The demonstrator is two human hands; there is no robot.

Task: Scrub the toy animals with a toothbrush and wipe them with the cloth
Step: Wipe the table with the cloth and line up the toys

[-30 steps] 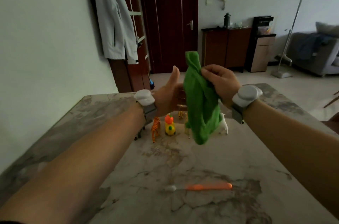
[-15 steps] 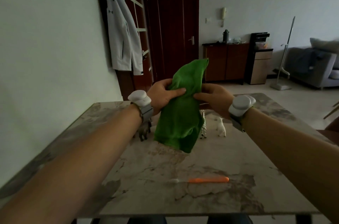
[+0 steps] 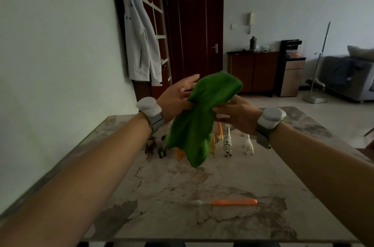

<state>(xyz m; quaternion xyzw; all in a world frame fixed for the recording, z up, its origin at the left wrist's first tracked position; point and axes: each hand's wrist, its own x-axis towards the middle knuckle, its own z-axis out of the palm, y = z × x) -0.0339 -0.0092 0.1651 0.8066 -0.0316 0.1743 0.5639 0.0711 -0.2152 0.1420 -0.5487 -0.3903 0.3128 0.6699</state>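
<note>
Above the tabletop, at the grip, the right hand pinches the green cloth at its bunched middle. The left hand lays fairly straight fingers against its far side. Whether anything sits inside the folds I cannot tell. The cloth's tail hangs in front of the standing toy animals, the zebra among them. Nearer lies the orange toothbrush, apart from both hands. By my judgement wiping is under way; which animals are already cleaned does not show.
</note>
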